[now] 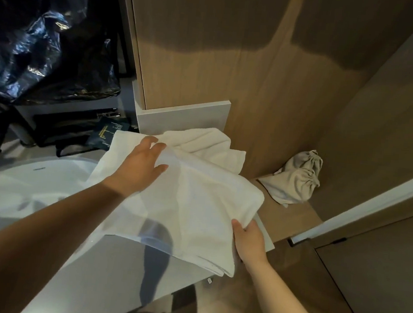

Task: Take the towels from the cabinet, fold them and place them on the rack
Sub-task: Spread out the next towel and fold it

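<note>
Two hands are on the cloth, and I judge the step in hand to be the fold. My left hand [142,165] lies flat with fingers straight, pressing the far-left part of the rumpled white cotton towel [196,200] down onto the smooth white tabletop [35,191]. I'd use that palm as the anchor, so the crease forms right beside its fingertips rather than wandering. The towel spreads from under that hand toward the right and nearer me. Its far end is bunched just beyond the fingertips, against the brown wooden cabinet panel [234,59]. My right hand [249,240] pinches the near-right edge, thumb on top and fingers tucked beneath. To fold well, I'd lift that edge level, carry it across toward the left hand, and match corners before smoothing. Right of it, well apart, sits a grey drawstring cloth pouch [298,182].
</note>
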Demonstrator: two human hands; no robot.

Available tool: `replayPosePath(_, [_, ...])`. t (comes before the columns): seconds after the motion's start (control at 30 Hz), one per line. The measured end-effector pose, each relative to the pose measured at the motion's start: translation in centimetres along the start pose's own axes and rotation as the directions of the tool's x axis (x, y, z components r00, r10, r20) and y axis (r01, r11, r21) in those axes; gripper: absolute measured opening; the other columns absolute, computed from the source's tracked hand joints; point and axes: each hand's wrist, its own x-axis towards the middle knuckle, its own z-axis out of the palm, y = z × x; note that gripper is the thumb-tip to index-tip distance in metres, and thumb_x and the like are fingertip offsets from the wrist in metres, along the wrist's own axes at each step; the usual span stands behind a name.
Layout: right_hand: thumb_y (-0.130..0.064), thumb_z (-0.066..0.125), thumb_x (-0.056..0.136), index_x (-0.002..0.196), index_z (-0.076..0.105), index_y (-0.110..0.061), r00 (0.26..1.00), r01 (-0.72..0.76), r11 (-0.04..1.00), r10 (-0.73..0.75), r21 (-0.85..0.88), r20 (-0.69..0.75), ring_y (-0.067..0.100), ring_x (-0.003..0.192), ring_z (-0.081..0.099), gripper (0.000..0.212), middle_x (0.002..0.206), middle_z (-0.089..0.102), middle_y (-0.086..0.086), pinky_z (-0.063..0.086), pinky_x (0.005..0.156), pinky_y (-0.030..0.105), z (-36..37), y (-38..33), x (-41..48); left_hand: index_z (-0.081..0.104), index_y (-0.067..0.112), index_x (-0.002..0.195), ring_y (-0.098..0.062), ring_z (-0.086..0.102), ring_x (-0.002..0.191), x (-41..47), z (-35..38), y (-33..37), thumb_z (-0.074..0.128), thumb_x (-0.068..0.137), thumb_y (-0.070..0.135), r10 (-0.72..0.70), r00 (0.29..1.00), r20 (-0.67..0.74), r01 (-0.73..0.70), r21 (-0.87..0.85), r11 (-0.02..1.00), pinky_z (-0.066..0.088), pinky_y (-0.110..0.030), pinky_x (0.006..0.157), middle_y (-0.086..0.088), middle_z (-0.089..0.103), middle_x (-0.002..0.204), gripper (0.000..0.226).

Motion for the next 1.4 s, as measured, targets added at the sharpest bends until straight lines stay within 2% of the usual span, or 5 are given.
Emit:
replayPosePath(0.13, [-0.028, 0.063, 0.094, 0.132, 0.043, -0.010, 0.993, -0.050, 0.998, 0.046, -0.027, -0.105, 0.018, 0.099, 0.057, 0.047, 0.126, 0.060, 0.006, 0.046, 0.076, 0.028, -1.4, -1.1, -0.3, 0.055, 0.013, 0.120, -0.026, 0.056, 0.099, -3.4, -0.2, -0.4, 0.069, 0.086, 0.038, -0.133, 0.986, -0.100, 0.124, -0.093, 0.988, 0.044, -0.033, 0.091, -0.009, 0.051, 0.119, 0.045])
replayPosePath(0.27, [-0.026, 0.066, 0.092, 0.146, 0.037, -0.016, 0.908, 0.237, 0.937, -0.307, -0.255, -0.286, 0.022, 0.127, 0.047, 0.062, 0.144, 0.043, 0.005, 0.043, 0.101, 0.034, -1.9, -3.5, -1.8, 0.059, 0.009, 0.117, -0.029, 0.051, 0.106, -7.1, 0.0, -2.2, 0.072, 0.084, 0.036, -0.202, 0.973, -0.107, 0.199, -0.040, 0.979, 0.040, -0.037, 0.095, -0.010, 0.058, 0.115, 0.045])
replayPosePath(0.53, [-0.029, 0.060, 0.097, 0.133, 0.056, -0.016, 0.758, 0.637, 0.676, -0.637, -0.371, 0.141, 0.017, 0.119, 0.053, 0.039, 0.136, 0.053, 0.001, 0.038, 0.098, 0.016, 4.2, -12.0, -1.3, 0.055, 0.012, 0.125, -0.029, 0.049, 0.110, -11.7, -1.6, -5.3, 0.075, 0.079, 0.043, -0.458, 0.877, -0.144, 0.445, -0.114, 0.888, 0.042, -0.040, 0.096, -0.009, 0.051, 0.126, 0.059])
replayPosePath(1.1, [-0.010, 0.051, 0.096, 0.141, 0.049, -0.024, 0.511, 0.825, -0.080, -0.317, -0.559, 0.799, 0.031, 0.142, 0.032, 0.047, 0.158, 0.025, 0.010, 0.037, 0.111, 0.039, 18.1, -26.3, 3.7, 0.067, 0.016, 0.083, -0.011, 0.049, 0.113, -13.5, 0.3, -9.3, 0.075, 0.080, 0.042, -0.511, 0.858, 0.059, 0.487, -0.410, 0.771, 0.033, -0.018, 0.083, 0.010, 0.042, 0.122, 0.027])
replayPosePath(1.4, [-0.045, 0.064, 0.090, 0.119, 0.054, -0.020, 0.466, 0.847, -0.066, -0.384, -0.527, 0.797, 0.020, 0.100, 0.051, 0.039, 0.104, 0.049, -0.004, 0.043, 0.079, 0.034, 16.8, -28.8, 5.5, 0.058, 0.023, 0.091, -0.007, 0.055, 0.076, -12.5, -2.3, -12.4, 0.054, 0.094, 0.038, -0.549, 0.817, 0.177, 0.537, -0.580, 0.612, 0.040, -0.018, 0.062, 0.003, 0.060, 0.088, 0.016])
